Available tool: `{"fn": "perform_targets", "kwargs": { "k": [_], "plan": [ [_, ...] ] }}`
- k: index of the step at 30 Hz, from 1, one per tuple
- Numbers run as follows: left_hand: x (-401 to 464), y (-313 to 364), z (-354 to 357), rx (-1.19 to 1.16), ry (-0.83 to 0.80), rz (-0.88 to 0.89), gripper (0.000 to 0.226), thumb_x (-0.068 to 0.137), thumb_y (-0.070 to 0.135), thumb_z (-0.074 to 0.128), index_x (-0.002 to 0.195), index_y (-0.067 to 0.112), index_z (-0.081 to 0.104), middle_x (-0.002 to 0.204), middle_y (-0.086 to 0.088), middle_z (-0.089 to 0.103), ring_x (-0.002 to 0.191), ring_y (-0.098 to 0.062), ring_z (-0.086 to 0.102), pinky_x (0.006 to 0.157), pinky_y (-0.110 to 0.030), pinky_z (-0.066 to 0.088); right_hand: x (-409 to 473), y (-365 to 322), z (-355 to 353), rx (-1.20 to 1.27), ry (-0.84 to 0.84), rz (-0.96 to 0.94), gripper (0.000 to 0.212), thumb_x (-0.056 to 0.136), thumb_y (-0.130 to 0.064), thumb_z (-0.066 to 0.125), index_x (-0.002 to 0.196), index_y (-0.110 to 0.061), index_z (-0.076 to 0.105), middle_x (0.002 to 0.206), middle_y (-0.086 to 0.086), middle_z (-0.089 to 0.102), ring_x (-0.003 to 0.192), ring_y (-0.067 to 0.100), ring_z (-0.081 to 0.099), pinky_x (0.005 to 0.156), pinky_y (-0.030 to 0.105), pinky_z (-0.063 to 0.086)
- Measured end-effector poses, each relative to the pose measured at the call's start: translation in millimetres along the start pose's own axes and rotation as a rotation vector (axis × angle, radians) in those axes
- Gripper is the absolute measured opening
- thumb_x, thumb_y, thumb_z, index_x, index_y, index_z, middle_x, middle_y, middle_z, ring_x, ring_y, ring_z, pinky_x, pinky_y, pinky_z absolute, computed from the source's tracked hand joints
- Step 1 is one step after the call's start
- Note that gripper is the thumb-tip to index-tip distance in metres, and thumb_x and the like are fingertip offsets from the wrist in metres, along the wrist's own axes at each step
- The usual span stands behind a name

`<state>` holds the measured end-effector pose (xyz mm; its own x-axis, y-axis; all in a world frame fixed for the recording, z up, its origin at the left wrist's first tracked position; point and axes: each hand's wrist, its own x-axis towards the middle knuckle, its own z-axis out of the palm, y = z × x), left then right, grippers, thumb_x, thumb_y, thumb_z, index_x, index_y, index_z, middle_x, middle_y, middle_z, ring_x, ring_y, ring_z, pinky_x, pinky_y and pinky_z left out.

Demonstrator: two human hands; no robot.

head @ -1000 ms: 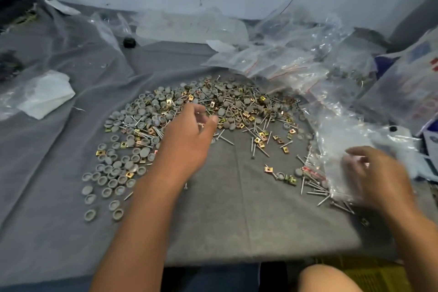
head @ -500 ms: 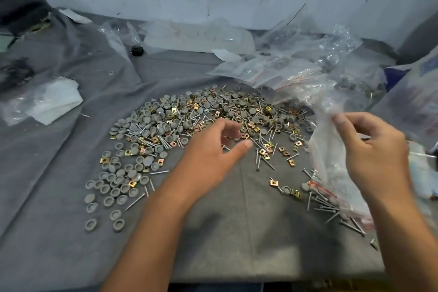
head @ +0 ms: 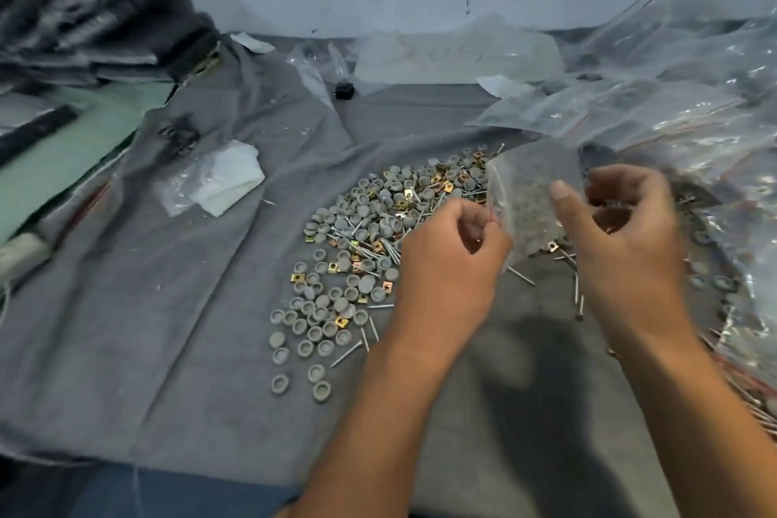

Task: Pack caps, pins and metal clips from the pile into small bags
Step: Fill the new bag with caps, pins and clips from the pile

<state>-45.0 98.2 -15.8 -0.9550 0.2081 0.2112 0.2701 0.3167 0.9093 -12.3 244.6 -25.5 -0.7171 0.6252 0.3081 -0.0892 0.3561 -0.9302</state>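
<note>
Head view, left hand: I see my left hand [head: 452, 254] raised over the pile's near edge, knuckles toward me, fingers curled in; thumb and forefinger pinch the left edge of the bag [head: 532, 198] by its red strip.
Head view, right hand: my right hand [head: 622, 236] is up at the same height, back toward me, thumb pointing up against the bag's right side, the other fingers curled behind the film, so it grips that side.
Head view, forearms: both come in from the lower edge and lean toward each other, hands near but apart, with the bag between them.
Head view, bag: small, clear, held upright above the pile; I cannot tell whether anything is inside.
Head view, pile: grey caps [head: 336, 307], pins [head: 347, 352] and brass clips [head: 299, 278] lie mixed on the grey cloth [head: 189, 328], spreading from under my hands out to the left and back.
Head view, more bags: a heap of bags [head: 672, 105] sits at the right, behind and beside my right hand, blurred.
Head view, left side: a white wad [head: 229, 181] in clear film rests on the cloth, well apart from the pile.
</note>
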Motion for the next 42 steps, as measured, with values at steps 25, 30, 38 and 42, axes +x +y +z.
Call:
{"fn": "perform_targets", "kwargs": {
  "k": [25,30,38,42],
  "plan": [
    [-5,-71,-24,0.601,0.177,0.569,0.033,0.101,0.041,0.048,0.083,0.014,0.057,0.072,0.002,0.054,0.066,-0.011,0.038,0.066,-0.027,0.029,-41,5,8,-0.262,-0.577,-0.264,0.009,0.094,-0.038,0.063,0.091,-0.030,0.064,0.078,-0.021,0.064,0.079,0.002,0.062,0.063,0.012,0.043],
    [-4,-72,-27,0.671,0.062,0.576,0.021,0.097,0.032,0.048,0.086,0.016,0.057,0.074,0.006,0.053,0.065,-0.013,0.043,0.067,-0.028,0.029,-38,13,8,-0.359,-0.637,-0.190,0.003,0.094,-0.035,0.066,0.093,-0.036,0.063,0.081,-0.022,0.064,0.078,0.000,0.061,0.070,0.025,0.052],
    [-14,-56,-37,0.461,0.352,0.212,0.023,0.096,0.023,0.056,0.085,0.033,0.038,0.067,0.019,0.040,0.059,0.002,0.039,0.058,-0.023,0.028,-22,30,8,-0.539,-0.498,-0.106,0.011,0.094,-0.029,0.067,0.094,-0.038,0.061,0.099,-0.016,0.062,0.098,0.009,0.058,0.082,0.030,0.047],
    [3,-45,-79,0.242,0.638,0.061,0.019,0.096,0.015,0.059,0.086,0.023,0.045,0.073,0.005,0.052,0.063,-0.010,0.051,0.058,-0.037,0.042,-16,32,19,-0.613,-0.497,-0.121,0.010,0.096,-0.032,0.065,0.106,-0.035,0.063,0.116,-0.011,0.060,0.117,0.014,0.049,0.091,0.030,0.039]
  ]
}}
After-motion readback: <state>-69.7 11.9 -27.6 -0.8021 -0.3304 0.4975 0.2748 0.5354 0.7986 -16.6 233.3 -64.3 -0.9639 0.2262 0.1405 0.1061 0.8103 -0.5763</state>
